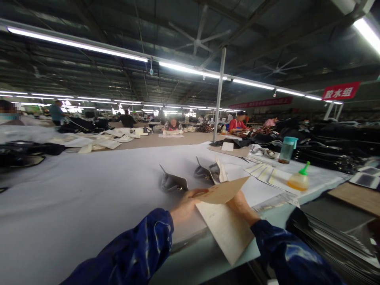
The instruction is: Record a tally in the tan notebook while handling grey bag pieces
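Both my hands are on a creased piece of stiff sheet, above the near edge of the table. Its tan upper flap [224,192] is raised, and a cream lower panel [227,227] hangs over the edge. My left hand [186,204] grips it at the left side near the fold, fingers bent. My right hand [241,206] holds the right side, its fingertips hidden behind the flap. Just beyond stand a dark folded piece with a strap [174,181] and a second similar piece [204,173], with a cream piece [221,170] beside it.
A squeeze bottle [298,181] with a green nozzle and amber liquid stands at right, near a teal-lidded cup [287,150] and pale strips [264,174]. Dark sheets are stacked [335,237] low at right. Paper pieces [97,141] lie far left. Several people work beyond the white-covered table [74,198].
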Tool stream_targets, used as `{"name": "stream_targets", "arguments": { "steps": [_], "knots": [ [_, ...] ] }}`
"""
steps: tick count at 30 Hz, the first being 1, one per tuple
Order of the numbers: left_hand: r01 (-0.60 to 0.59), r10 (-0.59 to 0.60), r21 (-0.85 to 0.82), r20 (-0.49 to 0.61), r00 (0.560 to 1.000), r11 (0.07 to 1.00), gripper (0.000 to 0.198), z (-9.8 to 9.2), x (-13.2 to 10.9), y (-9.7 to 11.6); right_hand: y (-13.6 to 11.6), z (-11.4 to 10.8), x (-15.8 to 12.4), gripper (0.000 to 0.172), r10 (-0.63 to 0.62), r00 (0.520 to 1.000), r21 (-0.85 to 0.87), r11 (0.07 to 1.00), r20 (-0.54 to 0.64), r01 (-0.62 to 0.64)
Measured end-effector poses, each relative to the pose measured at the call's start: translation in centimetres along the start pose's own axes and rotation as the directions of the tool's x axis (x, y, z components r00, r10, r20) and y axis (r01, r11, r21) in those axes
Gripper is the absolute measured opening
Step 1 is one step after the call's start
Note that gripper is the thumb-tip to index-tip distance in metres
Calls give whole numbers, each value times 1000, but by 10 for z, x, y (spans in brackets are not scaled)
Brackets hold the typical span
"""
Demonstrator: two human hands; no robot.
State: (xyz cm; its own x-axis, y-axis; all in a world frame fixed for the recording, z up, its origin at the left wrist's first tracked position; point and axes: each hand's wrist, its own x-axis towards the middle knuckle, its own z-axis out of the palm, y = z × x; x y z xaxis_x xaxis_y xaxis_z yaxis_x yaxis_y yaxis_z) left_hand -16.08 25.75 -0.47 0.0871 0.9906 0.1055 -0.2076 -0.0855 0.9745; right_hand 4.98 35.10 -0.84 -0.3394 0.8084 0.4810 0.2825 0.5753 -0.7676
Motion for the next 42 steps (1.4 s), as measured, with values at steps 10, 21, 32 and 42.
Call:
{"name": "stream_targets", "arguments": {
  "steps": [10, 21, 32, 42],
  "knots": [
    [31, -29, -33, 58, 998, 999, 21, 1, -9, 15, -43, -40, -30, 67, 400, 862, 487, 711, 312, -507],
    [-75, 22, 210, 242, 970, 975, 29, 1, -22, 18, -97, -33, -108, 25, 359, 771, 582, 509, 526, -634],
    [-376, 105, 736, 388, 916, 562, 32, 9, -30, 18, -62, -63, -228, 53, 639, 762, 821, 376, 108, -431],
    [-498, 23, 838, 506, 862, 225, 49, 18, -38, 33, -45, -93, -264, 48, 786, 618, 849, 325, 3, -417]
  ]
}}
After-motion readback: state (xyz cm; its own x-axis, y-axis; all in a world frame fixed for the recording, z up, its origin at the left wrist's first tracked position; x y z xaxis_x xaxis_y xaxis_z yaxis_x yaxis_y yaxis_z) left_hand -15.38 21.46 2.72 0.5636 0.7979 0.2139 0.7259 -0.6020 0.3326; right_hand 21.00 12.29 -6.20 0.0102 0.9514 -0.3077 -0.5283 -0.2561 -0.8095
